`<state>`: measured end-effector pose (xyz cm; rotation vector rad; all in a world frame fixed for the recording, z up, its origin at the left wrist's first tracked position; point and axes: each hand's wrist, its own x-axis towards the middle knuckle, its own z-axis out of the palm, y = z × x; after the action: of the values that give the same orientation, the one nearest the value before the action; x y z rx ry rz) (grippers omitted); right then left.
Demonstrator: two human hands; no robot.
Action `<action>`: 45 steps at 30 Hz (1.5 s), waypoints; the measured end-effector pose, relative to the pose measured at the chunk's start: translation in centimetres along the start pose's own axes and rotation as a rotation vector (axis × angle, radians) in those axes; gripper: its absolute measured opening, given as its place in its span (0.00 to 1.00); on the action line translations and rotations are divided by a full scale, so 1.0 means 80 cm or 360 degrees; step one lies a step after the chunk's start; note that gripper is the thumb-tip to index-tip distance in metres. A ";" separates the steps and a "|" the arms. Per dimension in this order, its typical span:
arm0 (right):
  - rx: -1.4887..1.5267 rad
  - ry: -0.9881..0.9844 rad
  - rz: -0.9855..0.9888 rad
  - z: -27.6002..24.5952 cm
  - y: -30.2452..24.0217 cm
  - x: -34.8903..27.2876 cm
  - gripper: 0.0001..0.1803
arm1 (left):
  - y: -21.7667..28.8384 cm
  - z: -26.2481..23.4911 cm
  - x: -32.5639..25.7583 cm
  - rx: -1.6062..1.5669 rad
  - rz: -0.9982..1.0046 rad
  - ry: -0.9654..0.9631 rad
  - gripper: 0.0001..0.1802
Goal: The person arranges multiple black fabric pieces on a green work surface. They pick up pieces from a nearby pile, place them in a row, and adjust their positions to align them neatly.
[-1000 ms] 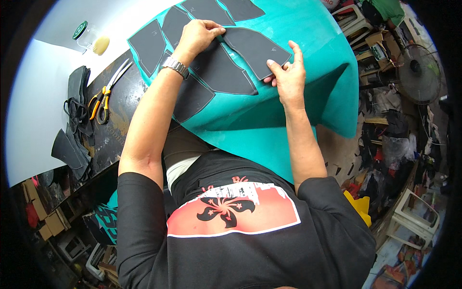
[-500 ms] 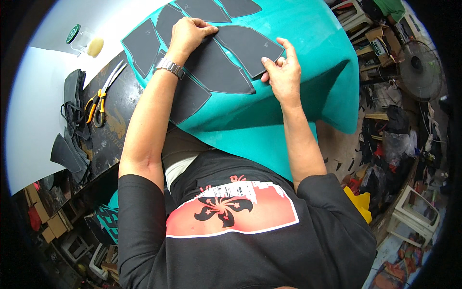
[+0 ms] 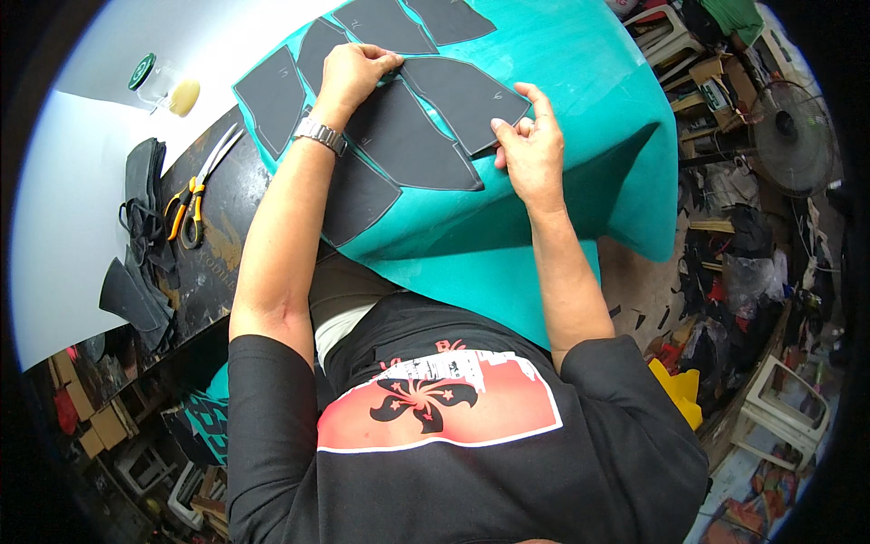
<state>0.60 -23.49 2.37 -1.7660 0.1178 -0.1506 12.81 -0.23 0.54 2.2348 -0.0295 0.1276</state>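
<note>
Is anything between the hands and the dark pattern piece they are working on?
Nothing visible. The left hand presses on the top end of the dark piece, and the right hand pinches its lower right edge. It lies flat on the teal fabric.

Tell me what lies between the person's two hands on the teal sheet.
In the head view, a dark grey cut piece spans from the left hand to the right hand, lying flat on the teal sheet; both hands touch it.

panels [image 3: 412, 145] on sheet [image 3: 580, 82] | scissors [image 3: 195, 195] left of sheet | jar [image 3: 149, 77] behind scissors
</note>
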 end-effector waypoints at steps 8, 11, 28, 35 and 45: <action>-0.0067 0.0029 0.0037 0.000 0.000 0.007 0.30 | 0.007 -0.004 0.000 -0.0025 -0.0123 -0.0043 0.13; -0.0067 0.0033 0.0030 0.002 -0.001 0.008 0.30 | 0.008 -0.002 -0.003 -0.0086 -0.0121 0.0012 0.12; -0.0181 -0.0006 -0.0024 0.000 0.003 0.015 0.30 | 0.010 0.005 -0.008 0.0074 -0.0037 0.0093 0.12; -0.0460 0.0085 -0.0124 0.004 0.006 0.015 0.32 | 0.010 0.007 -0.010 0.0093 0.0002 0.0113 0.12; -0.1026 -0.0088 -0.0183 0.005 -0.005 0.027 0.33 | 0.012 0.012 -0.016 0.0522 0.0217 0.0371 0.21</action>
<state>2.77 -23.35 2.74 -2.4200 0.0228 -0.1570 11.51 -1.60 0.57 2.5288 -0.0361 0.4974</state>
